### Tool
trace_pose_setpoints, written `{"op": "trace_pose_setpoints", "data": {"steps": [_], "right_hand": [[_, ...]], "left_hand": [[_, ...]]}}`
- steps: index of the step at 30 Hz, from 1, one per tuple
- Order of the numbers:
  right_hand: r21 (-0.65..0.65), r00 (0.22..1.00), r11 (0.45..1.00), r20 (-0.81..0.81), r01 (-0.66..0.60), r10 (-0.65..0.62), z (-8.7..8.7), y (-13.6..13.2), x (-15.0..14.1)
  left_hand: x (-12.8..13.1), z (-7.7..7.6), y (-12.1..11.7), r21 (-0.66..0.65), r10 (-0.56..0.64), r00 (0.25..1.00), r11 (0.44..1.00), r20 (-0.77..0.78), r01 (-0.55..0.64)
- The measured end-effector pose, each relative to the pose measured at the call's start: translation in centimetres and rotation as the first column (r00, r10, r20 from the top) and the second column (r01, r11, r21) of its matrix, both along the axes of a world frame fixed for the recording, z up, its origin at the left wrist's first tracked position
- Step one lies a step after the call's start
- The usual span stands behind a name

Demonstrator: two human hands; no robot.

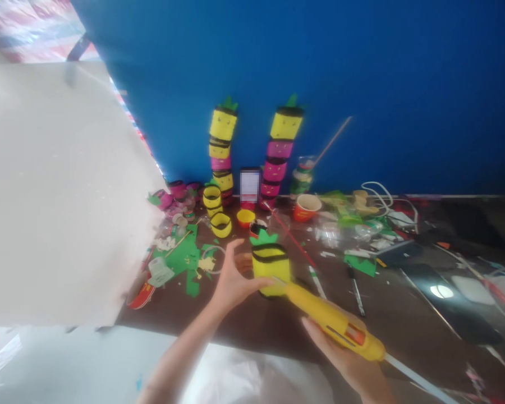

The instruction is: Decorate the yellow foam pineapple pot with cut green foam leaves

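My left hand (231, 280) grips a yellow paper cup (269, 268) from its left side, with the thumb across the front. Black bands circle this cup, and green paper leaves (264, 238) stick up at its back rim. In my right hand (339, 356) is a yellow hot glue gun (334, 318), a long white glue stick (416, 381) coming out of its rear. The gun's nozzle points at the lower front of the cup, close to my left thumb; blur hides whether they touch.
Two tall stacks of decorated cups, one mostly yellow (223, 126) and one mostly magenta (276, 170), lean by the blue wall. A phone (249, 186) stands between them. Green paper scraps (185, 252), a red paper cup (307, 207), a marker (317, 282) and a black pen (357, 294) lie around.
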State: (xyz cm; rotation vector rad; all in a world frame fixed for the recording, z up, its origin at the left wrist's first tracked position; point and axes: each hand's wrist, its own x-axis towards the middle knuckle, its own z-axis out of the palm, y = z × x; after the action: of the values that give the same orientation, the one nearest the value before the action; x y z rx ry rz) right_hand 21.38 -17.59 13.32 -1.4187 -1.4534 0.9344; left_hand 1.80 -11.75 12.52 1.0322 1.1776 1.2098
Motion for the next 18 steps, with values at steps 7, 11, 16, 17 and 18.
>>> {"op": "trace_pose_setpoints", "data": {"steps": [7,11,16,17,18], "right_hand": [[0.126,0.982,0.982,0.108,0.140,-0.154,-1.5,-0.3,0.0],[0.099,0.984,0.990,0.137,0.105,-0.118,-2.2,-0.2,0.3],[0.111,0.982,0.989,0.149,0.100,-0.117,-2.4,0.0,0.4],[0.102,0.984,0.990,0.144,0.095,-0.109,-2.4,0.0,0.4],[0.093,0.985,0.991,0.137,0.092,-0.104,-2.5,0.0,0.4]], "left_hand": [[0.0,0.2,-0.1,0.005,0.000,1.000,1.000,-0.005,0.000],[0.1,0.3,-0.1,0.004,-0.001,1.000,1.000,-0.012,0.001],[0.0,0.3,-0.1,0.005,-0.005,1.000,1.000,-0.010,0.005],[0.0,0.2,-0.1,0.007,-0.005,1.000,1.000,-0.013,0.006],[0.0,0.2,-0.1,0.009,-0.006,1.000,1.000,-0.017,0.006]]}}
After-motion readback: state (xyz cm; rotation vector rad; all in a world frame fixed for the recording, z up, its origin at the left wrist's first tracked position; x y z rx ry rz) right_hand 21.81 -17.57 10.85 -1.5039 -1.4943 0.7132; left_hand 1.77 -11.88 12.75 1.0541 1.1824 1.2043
